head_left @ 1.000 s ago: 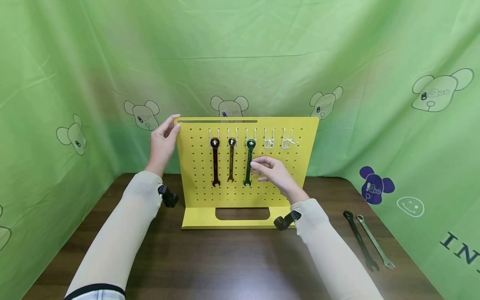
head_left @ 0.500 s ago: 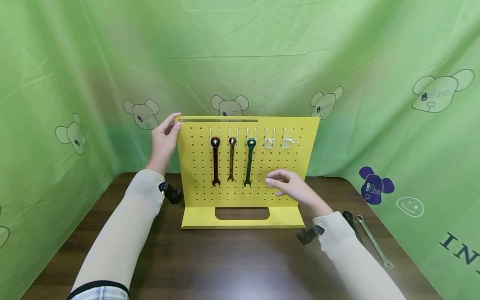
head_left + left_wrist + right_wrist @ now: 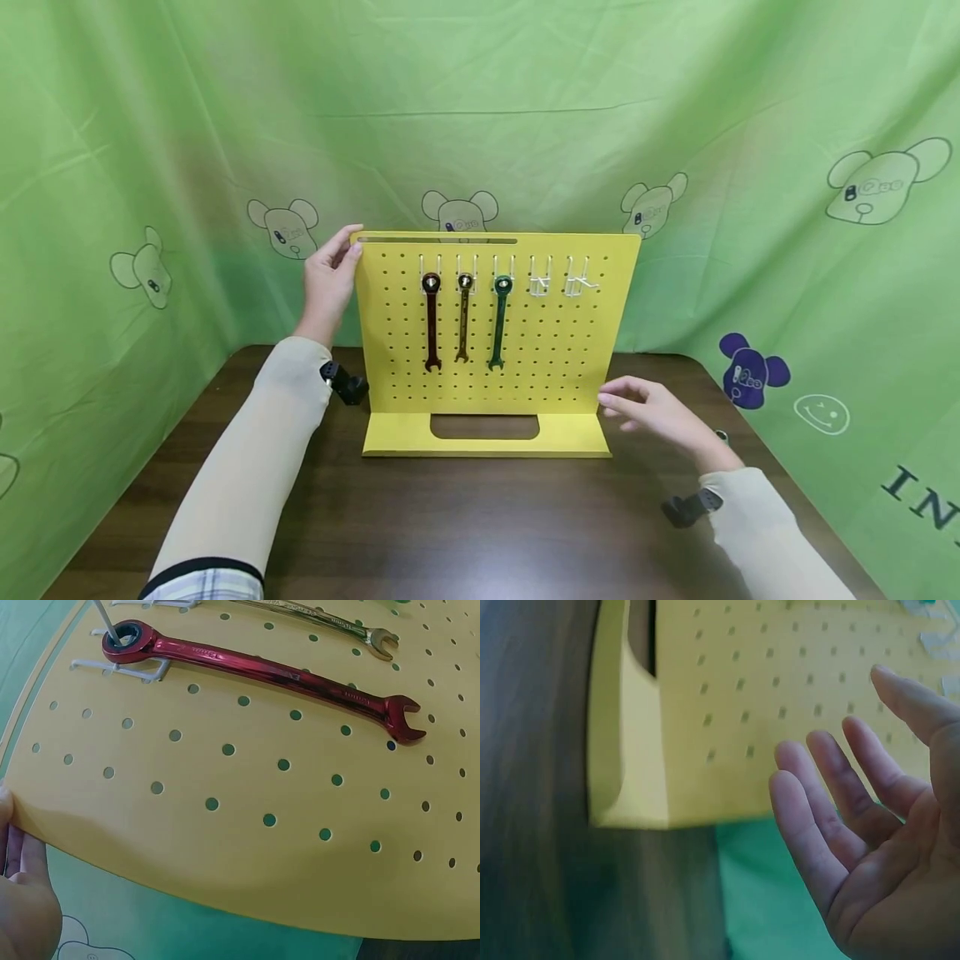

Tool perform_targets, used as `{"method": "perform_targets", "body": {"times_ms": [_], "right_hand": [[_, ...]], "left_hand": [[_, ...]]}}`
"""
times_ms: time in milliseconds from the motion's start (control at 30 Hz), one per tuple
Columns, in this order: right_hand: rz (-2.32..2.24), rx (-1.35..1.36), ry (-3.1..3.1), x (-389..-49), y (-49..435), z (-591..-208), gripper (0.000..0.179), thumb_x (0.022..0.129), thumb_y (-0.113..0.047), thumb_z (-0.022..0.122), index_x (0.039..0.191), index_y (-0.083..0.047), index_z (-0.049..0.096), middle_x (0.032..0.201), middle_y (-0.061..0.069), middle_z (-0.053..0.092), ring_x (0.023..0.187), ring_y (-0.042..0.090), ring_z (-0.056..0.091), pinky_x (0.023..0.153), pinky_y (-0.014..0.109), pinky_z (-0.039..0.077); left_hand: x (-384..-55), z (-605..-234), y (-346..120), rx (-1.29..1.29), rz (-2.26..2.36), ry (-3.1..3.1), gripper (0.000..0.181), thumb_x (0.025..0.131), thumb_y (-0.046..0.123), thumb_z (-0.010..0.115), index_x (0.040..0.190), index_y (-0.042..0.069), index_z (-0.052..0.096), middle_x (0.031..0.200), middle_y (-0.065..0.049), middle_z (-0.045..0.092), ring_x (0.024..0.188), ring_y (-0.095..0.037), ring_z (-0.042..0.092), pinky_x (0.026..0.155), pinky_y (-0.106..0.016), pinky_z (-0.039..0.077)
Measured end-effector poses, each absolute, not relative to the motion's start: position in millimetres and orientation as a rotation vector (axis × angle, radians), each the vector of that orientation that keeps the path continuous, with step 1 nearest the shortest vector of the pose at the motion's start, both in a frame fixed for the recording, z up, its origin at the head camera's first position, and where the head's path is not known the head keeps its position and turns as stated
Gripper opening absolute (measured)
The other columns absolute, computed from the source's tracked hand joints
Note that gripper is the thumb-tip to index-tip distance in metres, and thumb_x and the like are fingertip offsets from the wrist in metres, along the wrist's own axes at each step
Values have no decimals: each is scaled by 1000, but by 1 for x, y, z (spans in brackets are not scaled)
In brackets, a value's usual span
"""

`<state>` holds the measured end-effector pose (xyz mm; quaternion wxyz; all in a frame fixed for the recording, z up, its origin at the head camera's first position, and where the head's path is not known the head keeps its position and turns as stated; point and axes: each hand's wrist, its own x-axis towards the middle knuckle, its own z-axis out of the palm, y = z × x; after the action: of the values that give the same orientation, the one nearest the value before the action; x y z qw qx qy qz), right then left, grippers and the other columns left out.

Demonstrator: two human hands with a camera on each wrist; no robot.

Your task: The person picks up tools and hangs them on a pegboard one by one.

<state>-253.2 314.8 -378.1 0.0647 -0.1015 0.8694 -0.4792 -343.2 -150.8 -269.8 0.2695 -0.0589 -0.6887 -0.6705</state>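
Note:
My left hand (image 3: 327,287) grips the upper left corner of a yellow pegboard (image 3: 555,358), thumb in front and fingers behind. On white hooks hang three combination wrenches: a red wrench (image 3: 431,325), a gold wrench (image 3: 463,325) and a green wrench (image 3: 498,329). The left wrist view shows the red wrench (image 3: 277,677) close up, its ring end over a hook. Beside the board's lower right edge is my right hand (image 3: 660,414), holding nothing. Its fingers are spread and slightly bent in the right wrist view. Behind that arm, only the ring end of a silver wrench (image 3: 722,436) shows.
Two white hooks, a middle-right hook (image 3: 539,279) and a far-right hook (image 3: 579,279), carry no wrench. The board's base (image 3: 487,450) stands on a brown wooden table (image 3: 465,525). A green printed curtain (image 3: 480,133) encloses the back and sides.
My right hand has left the green wrench and moved right and down past the board's edge; its arm now covers most of the wrenches on the table. My left hand stays on the pegboard.

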Motion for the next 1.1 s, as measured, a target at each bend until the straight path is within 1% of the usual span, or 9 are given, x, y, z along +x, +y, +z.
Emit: {"method": "perform_targets", "body": {"times_ms": [200, 267, 367, 500, 600, 667, 833, 1000, 1100], "right_hand": [[-1367, -254, 2661, -238, 352, -385, 50, 101, -32, 62, 135, 4, 54, 125, 23, 63, 106, 33, 67, 78, 37, 59], [-1354, -238, 2671, -234, 363, -386, 49, 102, -30, 61, 135, 6, 54, 123, 24, 64, 103, 30, 68, 77, 38, 59], [-1349, -210, 2683, -229, 379, -387, 49, 102, -28, 60, 134, 9, 53, 121, 24, 65, 95, 19, 69, 76, 39, 59], [-1379, -160, 2659, -223, 396, -389, 50, 102, -26, 60, 133, 12, 51, 114, 15, 68, 89, 10, 67, 75, 37, 59], [-1390, -123, 2645, -221, 408, -392, 49, 102, -25, 60, 132, 12, 52, 110, 7, 69, 90, 12, 67, 74, 36, 58], [-1382, -99, 2645, -220, 416, -395, 47, 102, -25, 60, 131, 12, 53, 108, 6, 69, 90, 13, 67, 74, 36, 58], [-1319, -57, 2654, -216, 433, -401, 48, 103, -25, 59, 131, 14, 52, 113, 16, 68, 91, 15, 66, 73, 35, 57], [-1262, -29, 2651, -214, 446, -409, 54, 104, -26, 56, 133, 18, 47, 119, 24, 65, 94, 18, 66, 75, 36, 57], [-1251, -7, 2648, -213, 453, -415, 56, 103, -26, 57, 133, 19, 45, 118, 26, 65, 93, 19, 66, 74, 35, 57]], "left_hand": [[-343, -270, -153, -178, -1801, -1870, 31, 102, 14, 60, 132, 16, 68, 117, -6, 66, 99, -13, 58, 83, -21, 51], [-343, -270, -154, -189, -1792, -1875, 32, 102, 14, 60, 133, 15, 67, 117, -6, 66, 100, -13, 58, 83, -20, 50], [-343, -271, -155, -208, -1785, -1884, 32, 102, 14, 59, 134, 14, 66, 119, -7, 66, 102, -13, 58, 84, -21, 49], [-343, -271, -156, -218, -1792, -1892, 34, 102, 14, 59, 136, 13, 64, 122, -9, 65, 106, -15, 58, 89, -22, 50], [-342, -271, -157, -229, -1772, -1909, 36, 103, 14, 59, 139, 14, 62, 122, -7, 64, 106, -14, 58, 90, -23, 50], [-342, -272, -157, -236, -1747, -1921, 37, 103, 13, 58, 140, 14, 61, 118, -6, 64, 102, -13, 57, 87, -22, 49], [-340, -272, -158, -248, -1714, -1944, 38, 103, 12, 59, 140, 18, 61, 108, -3, 60, 94, -12, 53, 80, -21, 47], [-338, -270, -158, -250, -1735, -1956, 39, 102, 9, 59, 140, 18, 61, 115, -7, 62, 99, -13, 55, 85, -23, 48], [-338, -270, -159, -244, -1743, -1958, 39, 102, 8, 59, 140, 16, 61, 119, -10, 62, 102, -15, 55, 88, -25, 49]]}}
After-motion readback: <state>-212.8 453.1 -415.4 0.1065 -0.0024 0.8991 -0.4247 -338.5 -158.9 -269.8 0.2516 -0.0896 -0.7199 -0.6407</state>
